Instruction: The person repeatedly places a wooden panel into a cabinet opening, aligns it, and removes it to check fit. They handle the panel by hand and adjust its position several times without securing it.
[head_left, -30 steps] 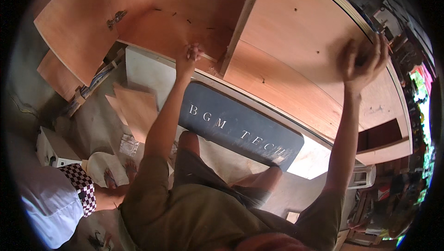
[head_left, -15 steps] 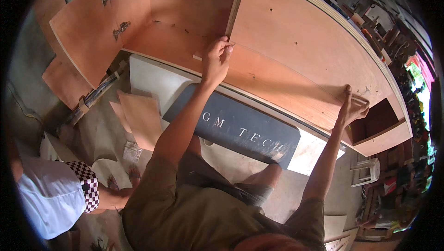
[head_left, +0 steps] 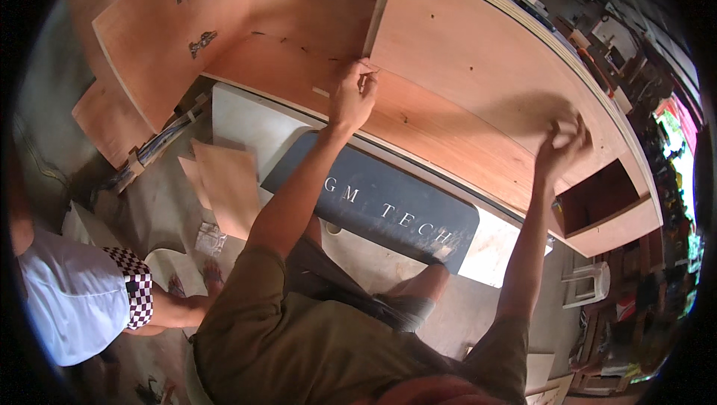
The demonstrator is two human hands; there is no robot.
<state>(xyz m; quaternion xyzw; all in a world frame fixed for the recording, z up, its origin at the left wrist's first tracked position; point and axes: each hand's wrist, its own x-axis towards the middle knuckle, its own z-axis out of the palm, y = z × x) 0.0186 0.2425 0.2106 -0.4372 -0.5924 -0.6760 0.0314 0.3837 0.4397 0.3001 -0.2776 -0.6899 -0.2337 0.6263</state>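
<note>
Left bay: front open, door jutting out at left.
Divider: bars sideways passage; left hand near its lower end.
Right bay: front open, right hand before its right part.
Below: dark board.

This is a woodworking shop: a bare plywood cabinet with its hinged door standing open on exposed concealed hinges, loose plywood panels propped low down, and a dusty concrete floor. The dark, blurred clutter at right is probably stacked timber.
</note>
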